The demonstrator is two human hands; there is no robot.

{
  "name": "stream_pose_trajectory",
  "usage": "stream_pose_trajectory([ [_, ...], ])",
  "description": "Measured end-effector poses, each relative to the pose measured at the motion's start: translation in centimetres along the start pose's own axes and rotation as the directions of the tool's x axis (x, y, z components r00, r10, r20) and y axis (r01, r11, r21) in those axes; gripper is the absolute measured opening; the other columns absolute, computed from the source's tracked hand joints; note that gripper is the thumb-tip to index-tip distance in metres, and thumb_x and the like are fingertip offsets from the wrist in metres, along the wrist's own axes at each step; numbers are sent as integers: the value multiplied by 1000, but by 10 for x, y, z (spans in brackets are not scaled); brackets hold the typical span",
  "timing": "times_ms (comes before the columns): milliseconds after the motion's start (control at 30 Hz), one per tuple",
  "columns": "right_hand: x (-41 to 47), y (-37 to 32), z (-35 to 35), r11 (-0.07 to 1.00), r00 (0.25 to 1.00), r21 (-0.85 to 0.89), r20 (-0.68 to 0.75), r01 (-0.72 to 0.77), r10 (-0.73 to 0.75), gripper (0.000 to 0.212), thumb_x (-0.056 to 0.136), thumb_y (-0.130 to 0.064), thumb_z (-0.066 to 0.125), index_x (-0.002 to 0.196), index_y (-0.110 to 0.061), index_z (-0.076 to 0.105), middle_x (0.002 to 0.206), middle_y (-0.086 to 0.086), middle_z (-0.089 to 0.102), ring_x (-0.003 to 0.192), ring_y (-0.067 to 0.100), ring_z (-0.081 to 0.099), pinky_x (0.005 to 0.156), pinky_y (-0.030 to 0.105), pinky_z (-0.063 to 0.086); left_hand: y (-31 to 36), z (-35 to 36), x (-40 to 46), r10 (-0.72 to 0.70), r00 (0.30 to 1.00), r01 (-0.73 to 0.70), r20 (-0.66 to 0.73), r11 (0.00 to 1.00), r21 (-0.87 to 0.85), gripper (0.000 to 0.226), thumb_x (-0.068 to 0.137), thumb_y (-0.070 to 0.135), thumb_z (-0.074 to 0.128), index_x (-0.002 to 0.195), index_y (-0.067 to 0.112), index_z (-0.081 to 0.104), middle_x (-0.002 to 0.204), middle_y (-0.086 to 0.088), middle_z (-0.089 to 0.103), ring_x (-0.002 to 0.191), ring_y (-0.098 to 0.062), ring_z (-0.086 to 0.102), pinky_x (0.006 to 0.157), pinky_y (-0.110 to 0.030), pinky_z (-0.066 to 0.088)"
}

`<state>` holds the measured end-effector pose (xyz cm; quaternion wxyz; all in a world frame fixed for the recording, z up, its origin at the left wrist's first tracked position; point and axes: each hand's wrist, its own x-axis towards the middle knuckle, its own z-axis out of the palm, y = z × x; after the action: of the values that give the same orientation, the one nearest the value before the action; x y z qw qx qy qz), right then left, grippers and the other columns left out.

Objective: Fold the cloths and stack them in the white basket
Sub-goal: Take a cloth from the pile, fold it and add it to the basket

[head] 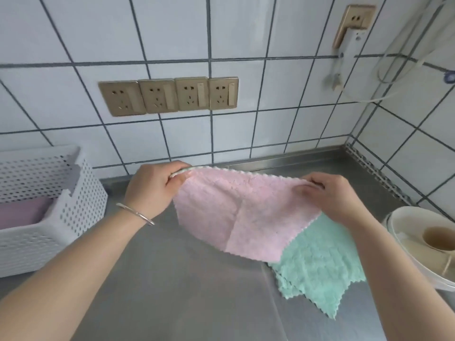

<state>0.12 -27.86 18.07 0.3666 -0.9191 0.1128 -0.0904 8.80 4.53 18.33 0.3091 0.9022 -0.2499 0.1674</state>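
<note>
in the head view, a pink cloth (236,212) is held up above a steel counter (172,291) by both hands. its top left corner is pinched by the left hand (154,187), fingers curled round the scalloped edge, and a thin metal bangle (135,214) is worn on that wrist. the top right corner is gripped by the right hand (331,195), with the fingers closed over the fabric. the cloth is stretched between the two hands and hangs down in a loose sheet, with a crease seen running down its middle; its lower edge is seen just over a green cloth (317,274), though whether the two touch cannot be told. the green cloth is spread flat on the counter, partly hidden behind the pink one and the right forearm. a white basket (61,217) with perforated walls is set at the left of the counter, against the tiled wall (246,33), and a folded purple cloth (22,212) is laid inside it. a row of four beige sockets (170,96) is mounted on the wall. at the right edge, a white bowl (403,242) is seen with a small cup (438,238) inside it.
</note>
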Motion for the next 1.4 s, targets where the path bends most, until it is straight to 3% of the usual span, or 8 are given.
stream_pose_trajectory([
  [167, 31, -71, 59, 999, 996, -30, 82, 28, -26, 39, 85, -24, 62, 56, -8, 41, 53, 0, 38, 52, 16, 33, 40, 20, 23, -72, -42, 4, -227, 971, 224, 77, 974, 40, 29, 83, 47, 52, 79, 23, 67, 63, 0, 57, 74, -30, 60, 66, -33, 46],
  [333, 37, -127, 106, 995, 994, 36, 54, 95, -97, 13, 90, -20, 57, 92, -17, 69, 83, 2, 65, 81, 23, 58, 64, 28, 38, -113, -82, -6, -320, 946, 320, 57, 947, 7, 30, 90, 28, 57, 61, 24, 54, 54, -1, 47, 71, -35, 55, 68, -34, 38],
  [500, 23, -170, 112, 962, 963, 60, -73, 265, -260, 18, 89, -6, 55, 98, -12, 70, 84, -3, 62, 81, 15, 52, 62, 16, 34, -132, -135, -33, -251, 961, 240, -118, 965, -103, 26, 80, 43, 53, 92, 28, 71, 82, -5, 72, 82, -25, 66, 77, -30, 50],
  [633, 2, -154, 124, 946, 939, 44, 113, 321, -324, 24, 83, -7, 66, 81, -31, 68, 71, -27, 63, 71, -3, 57, 65, 1, 39, -146, -133, -93, -149, 985, 161, 85, 975, -151, 24, 78, 73, 38, 97, 71, 51, 95, 46, 59, 95, 17, 58, 83, -2, 41],
  [833, -36, -68, 188, 943, 836, -187, 530, 276, -140, 12, 83, -25, 69, 85, -35, 74, 74, -58, 45, 70, -21, 53, 65, 1, 37, -189, -58, -201, -107, 922, 64, 372, 990, 125, 38, 98, 40, 26, 115, 38, 60, 107, 19, 68, 102, 3, 49, 88, -10, 36],
  [1033, -77, -5, 241, 922, 755, -366, 638, 124, 152, 58, 84, -36, 64, 43, -71, 43, 58, -34, 52, 91, 4, 59, 69, 12, 38, -208, 5, -273, -261, 723, 173, 640, 965, 199, 43, 99, 47, 6, 121, 59, 41, 106, 34, 62, 93, 12, 56, 81, -3, 44],
  [1167, -85, -2, 248, 944, 762, -322, 629, 76, 153, 11, 86, -32, 62, 88, -37, 72, 86, -15, 67, 100, 8, 62, 67, 13, 34, -196, 6, -271, -246, 765, 178, 596, 969, 172, 61, 91, 62, 8, 107, 45, 64, 111, 33, 60, 107, 11, 46, 91, -3, 38],
  [1400, -75, 4, 249, 981, 817, -153, 546, -120, 185, 21, 85, -22, 63, 68, -11, 60, 60, 0, 54, 62, 15, 51, 54, 22, 34, -195, 1, -255, -378, 691, 380, 617, 915, 135, 31, 94, 41, 41, 101, 20, 64, 97, 1, 66, 91, -18, 58, 80, -27, 42],
])
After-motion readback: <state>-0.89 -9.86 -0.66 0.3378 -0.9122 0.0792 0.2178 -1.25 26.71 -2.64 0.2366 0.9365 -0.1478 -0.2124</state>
